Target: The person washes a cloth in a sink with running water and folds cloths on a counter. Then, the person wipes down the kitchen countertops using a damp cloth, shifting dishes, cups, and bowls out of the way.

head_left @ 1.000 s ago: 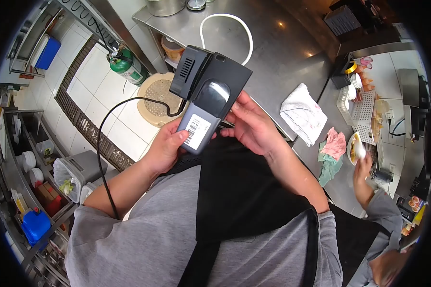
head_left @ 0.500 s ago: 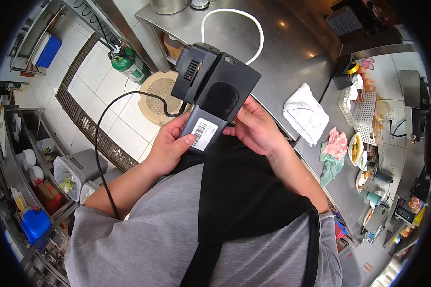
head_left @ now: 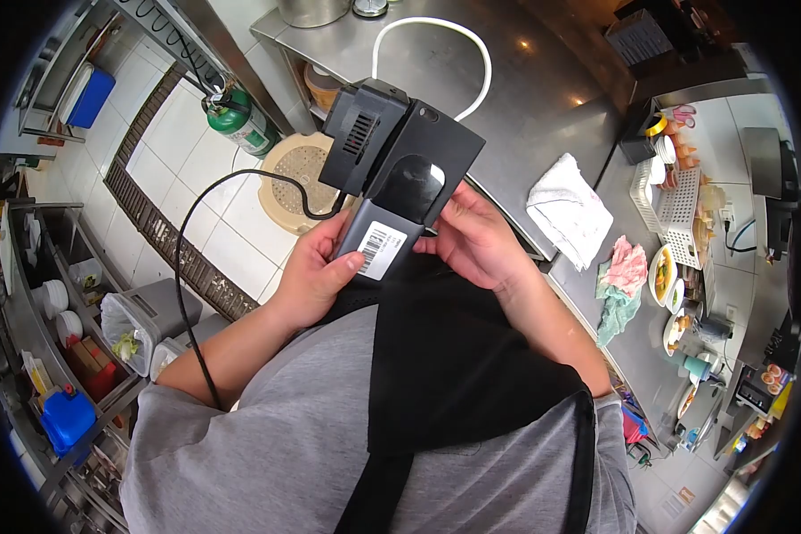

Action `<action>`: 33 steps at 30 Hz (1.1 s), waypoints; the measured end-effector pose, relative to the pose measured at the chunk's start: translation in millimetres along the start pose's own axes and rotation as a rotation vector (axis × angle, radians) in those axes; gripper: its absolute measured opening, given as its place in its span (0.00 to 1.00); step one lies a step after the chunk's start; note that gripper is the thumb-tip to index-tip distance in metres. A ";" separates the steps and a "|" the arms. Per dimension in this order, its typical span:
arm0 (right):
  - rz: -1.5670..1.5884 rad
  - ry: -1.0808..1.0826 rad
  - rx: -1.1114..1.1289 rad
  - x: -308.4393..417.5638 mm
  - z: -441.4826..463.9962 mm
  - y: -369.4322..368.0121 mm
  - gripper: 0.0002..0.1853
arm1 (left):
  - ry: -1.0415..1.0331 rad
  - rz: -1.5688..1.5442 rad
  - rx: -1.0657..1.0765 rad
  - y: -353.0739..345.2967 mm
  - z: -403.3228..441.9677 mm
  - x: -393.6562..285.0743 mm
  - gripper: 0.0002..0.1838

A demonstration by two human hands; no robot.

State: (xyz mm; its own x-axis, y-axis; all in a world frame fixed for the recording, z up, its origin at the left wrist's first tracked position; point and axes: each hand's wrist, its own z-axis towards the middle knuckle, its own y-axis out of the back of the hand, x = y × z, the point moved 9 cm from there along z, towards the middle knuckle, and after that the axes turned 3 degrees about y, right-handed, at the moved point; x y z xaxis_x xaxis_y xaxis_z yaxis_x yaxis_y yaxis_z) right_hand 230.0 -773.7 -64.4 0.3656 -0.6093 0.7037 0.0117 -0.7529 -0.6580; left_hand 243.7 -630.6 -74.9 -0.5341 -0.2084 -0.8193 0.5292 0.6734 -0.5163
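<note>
A black boxy electronic device [head_left: 449,147] is held in front of my chest. It has vent slots, a glossy dark rounded panel [head_left: 407,189] with a pale reflection, and a white barcode label [head_left: 384,250]. My left hand [head_left: 317,276] grips its lower left side, thumb at the label's edge. At the lower right side, my right hand [head_left: 478,233] supports it, with some fingers hidden beneath. From the device's left side a black cable [head_left: 227,182] loops down past my left arm. Behind the device, a white tube or cord [head_left: 472,40] curves over the counter.
A steel counter [head_left: 543,107] holds a folded white cloth [head_left: 568,212], pink and green cloths [head_left: 621,283], and bowls of food [head_left: 661,276]. To the left are a green cylinder [head_left: 245,125], a beige round perforated stool [head_left: 298,182], and a grey lined bin [head_left: 138,325].
A pale reflection now shows on the glossy panel, and the small red lights behind the vents no longer show. The device has tilted slightly; both hands keep nearly the same place.
</note>
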 end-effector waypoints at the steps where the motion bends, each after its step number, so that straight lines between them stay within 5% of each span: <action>1: 0.005 0.000 -0.018 -0.1 -0.1 1.5 0.21 | 0.001 0.000 0.001 -0.6 0.2 -0.5 0.33; 33: 0.045 -0.031 -0.032 -2.2 3.6 0.5 0.22 | 0.051 0.006 0.001 0.5 2.2 2.8 0.32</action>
State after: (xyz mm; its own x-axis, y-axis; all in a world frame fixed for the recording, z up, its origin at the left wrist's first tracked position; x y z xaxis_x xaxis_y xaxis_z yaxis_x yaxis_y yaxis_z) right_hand 232.5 -771.8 -67.3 0.3934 -0.6350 0.6648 -0.0352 -0.7330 -0.6793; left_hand 243.9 -632.3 -77.9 -0.5639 -0.1677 -0.8086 0.5329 0.6741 -0.5115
